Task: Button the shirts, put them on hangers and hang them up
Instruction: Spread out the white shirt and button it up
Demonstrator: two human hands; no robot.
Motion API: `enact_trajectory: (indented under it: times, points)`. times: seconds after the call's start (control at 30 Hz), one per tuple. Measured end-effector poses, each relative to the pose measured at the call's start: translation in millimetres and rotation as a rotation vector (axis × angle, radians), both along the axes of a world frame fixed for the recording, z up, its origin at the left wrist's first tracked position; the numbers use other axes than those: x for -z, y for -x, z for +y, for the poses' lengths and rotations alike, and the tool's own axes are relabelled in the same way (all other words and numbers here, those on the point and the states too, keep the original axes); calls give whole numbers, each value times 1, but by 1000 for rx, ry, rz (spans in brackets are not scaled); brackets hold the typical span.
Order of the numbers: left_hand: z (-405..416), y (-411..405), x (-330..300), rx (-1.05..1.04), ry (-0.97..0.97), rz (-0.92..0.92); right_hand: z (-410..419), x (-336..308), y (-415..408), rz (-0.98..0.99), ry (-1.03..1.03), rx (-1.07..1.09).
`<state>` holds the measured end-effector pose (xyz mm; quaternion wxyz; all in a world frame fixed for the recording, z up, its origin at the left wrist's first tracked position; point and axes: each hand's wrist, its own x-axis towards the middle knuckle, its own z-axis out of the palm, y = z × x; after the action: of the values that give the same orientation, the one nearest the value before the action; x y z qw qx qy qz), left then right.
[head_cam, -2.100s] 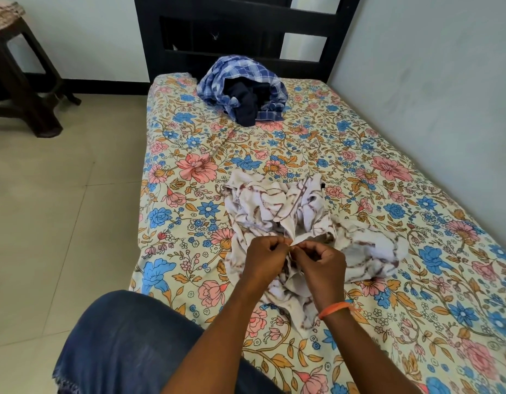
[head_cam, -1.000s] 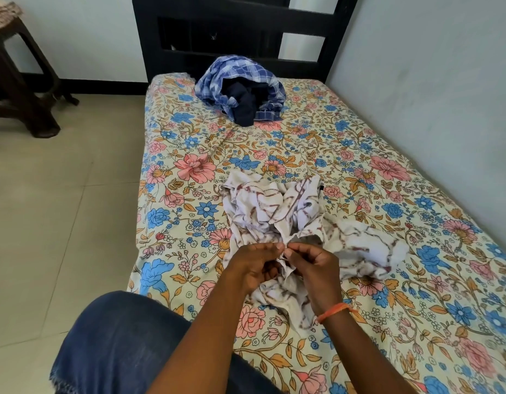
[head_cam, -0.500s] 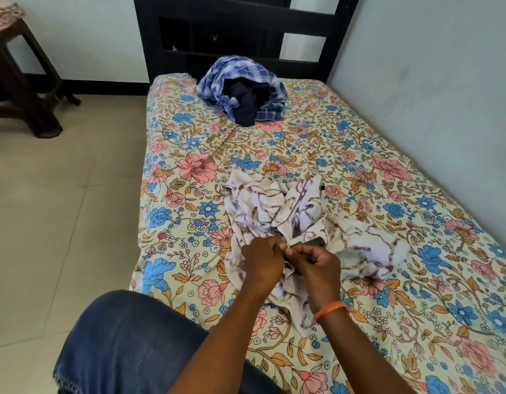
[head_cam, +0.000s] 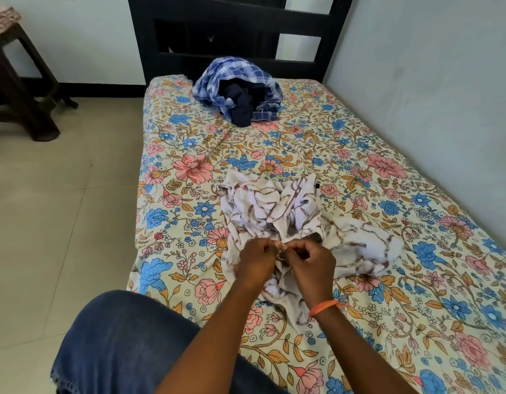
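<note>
I pinch the front edge of the white patterned shirt [head_cam: 277, 211] in my left hand [head_cam: 256, 260] and right hand [head_cam: 310, 261], both grips narrow, thumbs nearly meeting to work a button. It lies crumpled on the bed [head_cam: 416, 280], within reach.

A crumpled white cotton shirt [head_cam: 277, 211] bears brown marbled lines; the cream bedsheet [head_cam: 359, 155] shows pink and blue flowers with orange leaves; behind lies a bundled blue-and-white checked shirt [head_cam: 231, 72], around a dark navy garment [head_cam: 240, 106]
</note>
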<state>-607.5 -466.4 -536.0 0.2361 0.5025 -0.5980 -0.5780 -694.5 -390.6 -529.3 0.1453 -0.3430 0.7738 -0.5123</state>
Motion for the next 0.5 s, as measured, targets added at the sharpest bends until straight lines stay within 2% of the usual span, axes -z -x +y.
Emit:
enact_trajectory:
  times: [0.07, 0.13, 0.23, 0.37, 0.5]
  points:
    - [3, 1, -4, -3, 144, -104, -2, 0, -3, 152, -52, 14]
    - [6, 4, -5, -29, 240, -102, -4, -1, -2, 216, -110, 13]
    - [5, 6, -4, -45, 362, -93, -7, 3, 0, 244, -155, -27]
    - [1, 9, 5, -10, 480, -122, -6, 12, -4, 272, -95, -25]
    - [6, 6, 0, 12, 687, -369, -8, 15, -1, 258, -88, -8]
